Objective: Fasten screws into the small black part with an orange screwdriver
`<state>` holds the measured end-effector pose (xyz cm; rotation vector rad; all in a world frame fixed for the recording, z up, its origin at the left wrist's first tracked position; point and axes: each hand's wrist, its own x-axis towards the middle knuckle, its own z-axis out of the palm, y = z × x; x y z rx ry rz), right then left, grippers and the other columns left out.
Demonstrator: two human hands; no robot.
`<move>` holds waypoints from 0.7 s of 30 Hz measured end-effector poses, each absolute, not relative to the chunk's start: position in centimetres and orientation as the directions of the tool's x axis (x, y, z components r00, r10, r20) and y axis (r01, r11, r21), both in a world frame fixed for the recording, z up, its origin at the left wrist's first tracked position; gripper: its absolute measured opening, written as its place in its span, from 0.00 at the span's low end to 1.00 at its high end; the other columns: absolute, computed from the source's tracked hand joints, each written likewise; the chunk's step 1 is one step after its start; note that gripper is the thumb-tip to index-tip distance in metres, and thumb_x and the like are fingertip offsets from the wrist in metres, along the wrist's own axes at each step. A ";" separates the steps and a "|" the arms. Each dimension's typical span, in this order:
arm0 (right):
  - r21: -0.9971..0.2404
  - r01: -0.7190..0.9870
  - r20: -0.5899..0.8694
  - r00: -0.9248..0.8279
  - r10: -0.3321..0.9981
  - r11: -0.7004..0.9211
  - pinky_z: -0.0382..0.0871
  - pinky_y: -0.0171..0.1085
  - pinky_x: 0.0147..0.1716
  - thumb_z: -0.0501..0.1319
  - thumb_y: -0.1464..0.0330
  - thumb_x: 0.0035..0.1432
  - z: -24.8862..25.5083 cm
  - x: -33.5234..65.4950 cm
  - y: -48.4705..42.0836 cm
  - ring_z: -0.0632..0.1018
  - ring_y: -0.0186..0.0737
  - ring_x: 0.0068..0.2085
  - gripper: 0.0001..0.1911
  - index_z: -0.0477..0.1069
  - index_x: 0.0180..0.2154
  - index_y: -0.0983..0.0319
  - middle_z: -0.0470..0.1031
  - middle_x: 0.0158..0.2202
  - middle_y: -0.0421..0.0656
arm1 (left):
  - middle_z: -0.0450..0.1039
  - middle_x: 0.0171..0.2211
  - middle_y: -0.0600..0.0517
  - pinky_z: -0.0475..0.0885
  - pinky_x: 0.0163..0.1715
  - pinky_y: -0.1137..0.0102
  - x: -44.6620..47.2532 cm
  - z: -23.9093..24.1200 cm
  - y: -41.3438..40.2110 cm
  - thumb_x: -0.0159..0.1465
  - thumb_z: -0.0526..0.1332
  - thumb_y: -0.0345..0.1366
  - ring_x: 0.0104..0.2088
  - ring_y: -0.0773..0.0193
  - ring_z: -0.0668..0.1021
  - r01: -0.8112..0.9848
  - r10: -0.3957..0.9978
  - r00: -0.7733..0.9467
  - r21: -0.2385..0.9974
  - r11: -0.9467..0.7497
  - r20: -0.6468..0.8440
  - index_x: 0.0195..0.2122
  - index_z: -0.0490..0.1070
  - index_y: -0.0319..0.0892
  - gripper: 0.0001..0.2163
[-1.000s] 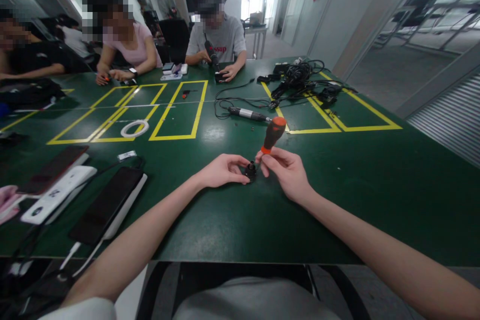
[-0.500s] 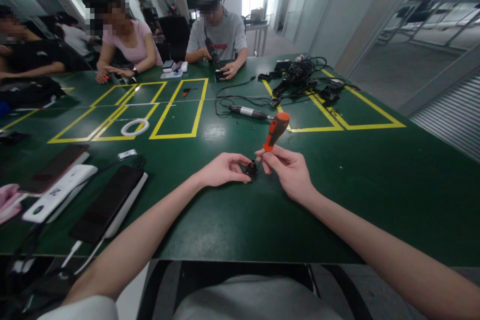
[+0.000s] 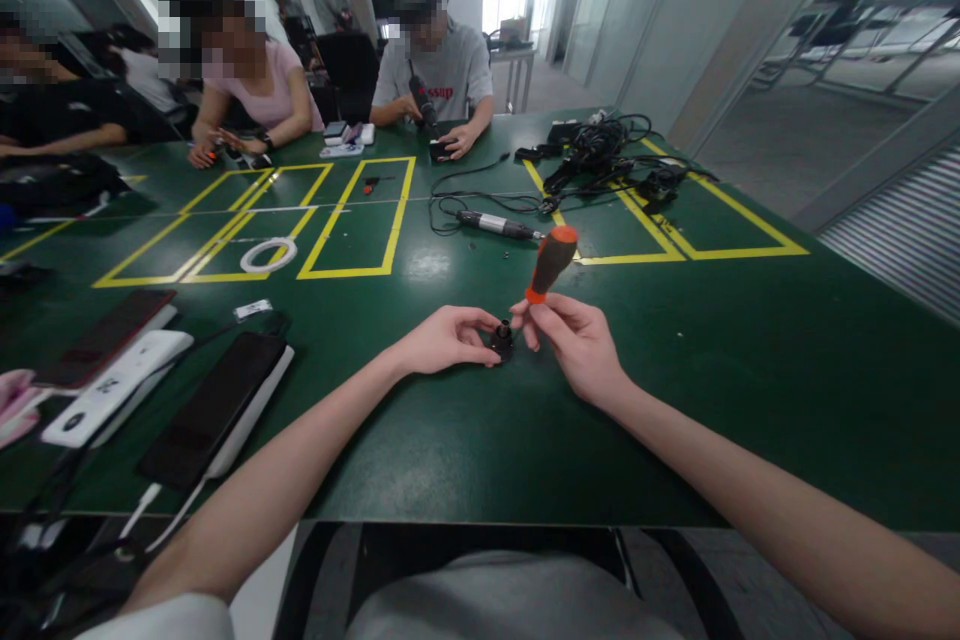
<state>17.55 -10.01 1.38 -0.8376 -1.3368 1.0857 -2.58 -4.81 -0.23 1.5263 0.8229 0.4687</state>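
Observation:
On the green table in front of me stands a small black part [image 3: 502, 340], round at its base with a narrow tube on top. My left hand [image 3: 448, 340] is closed on its left side, thumb and fingers gripping it. My right hand [image 3: 576, 338] pinches a screwdriver [image 3: 553, 262] with an orange and grey handle. The handle tilts up and to the right above the fingers. Its shaft slants down toward the right side of the black part; the tip is too small and hidden to make out.
Beyond my hands lies a corded electric screwdriver [image 3: 499, 224], with tangled black cables [image 3: 600, 155] behind it. A white coil [image 3: 268, 255] sits left among yellow tape outlines. Phones [image 3: 214, 410] and a power strip [image 3: 116, 388] lie at left. Co-workers [image 3: 431, 70] sit across the table.
Almost nothing differs. Both hands keep their places on the black part and the screwdriver; the view has shifted very slightly.

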 end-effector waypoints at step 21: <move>-0.938 -0.193 0.307 -0.069 0.949 0.289 0.69 0.35 0.25 0.73 0.51 0.56 1.3 17.5 -10.1 0.71 0.32 0.22 0.19 0.73 0.33 0.59 0.78 0.25 0.38 | 0.80 0.27 0.53 0.68 0.30 0.75 -2.6 -0.2 -4.8 0.52 0.77 0.35 0.27 0.68 0.80 0.225 0.723 0.665 0.973 0.046 -0.188 0.47 0.77 0.34 0.23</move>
